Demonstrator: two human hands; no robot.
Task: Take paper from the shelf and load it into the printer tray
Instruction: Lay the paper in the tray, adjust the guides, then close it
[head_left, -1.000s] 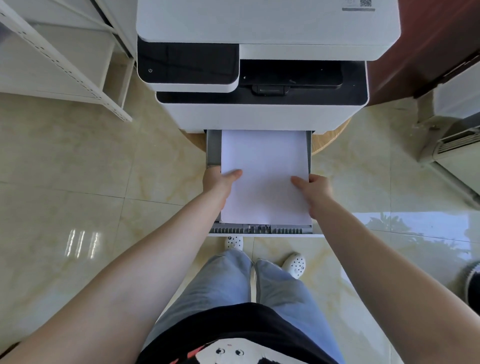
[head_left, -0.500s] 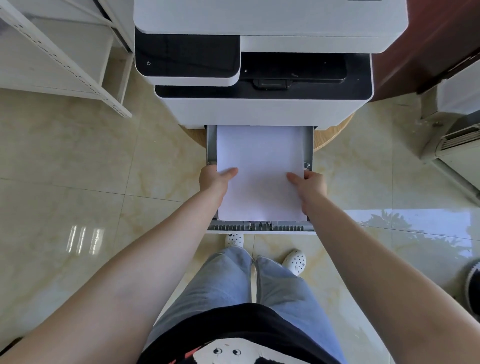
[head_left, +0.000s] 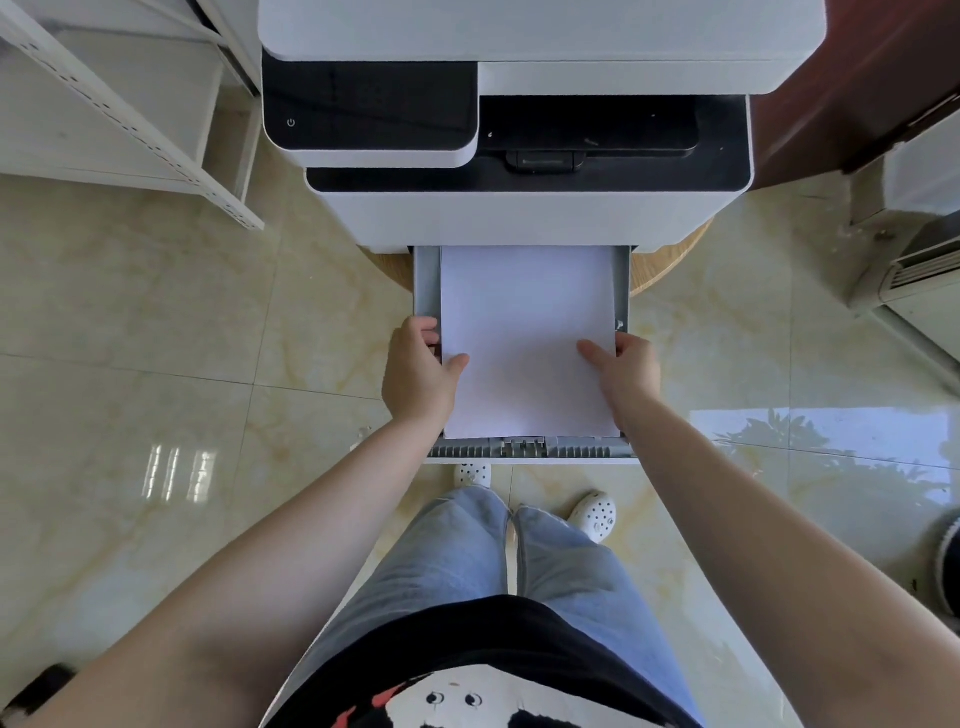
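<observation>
Paper stack (head_left: 527, 332) settling into the pulled-out printer tray (head_left: 427, 283), now lying deeper and squarer than a second ago.

Sitting nearly flush between the grey side walls, near edge just behind the ribbed front lip (head_left: 530, 448), far edge sliding in under the printer (head_left: 519, 218). Gripping the left margin with the left hand (head_left: 418, 371), thumb on top and fingers curled under the edge; pinching the right margin likewise with the right hand (head_left: 626, 371), thumb pressing down on the sheet. Having drifted forward and straightened since the earlier views, so probably close to release. Likely remaining: letting go, then pushing the tray shut. Shelf (head_left: 130, 119) standing off to the left, well apart.
</observation>
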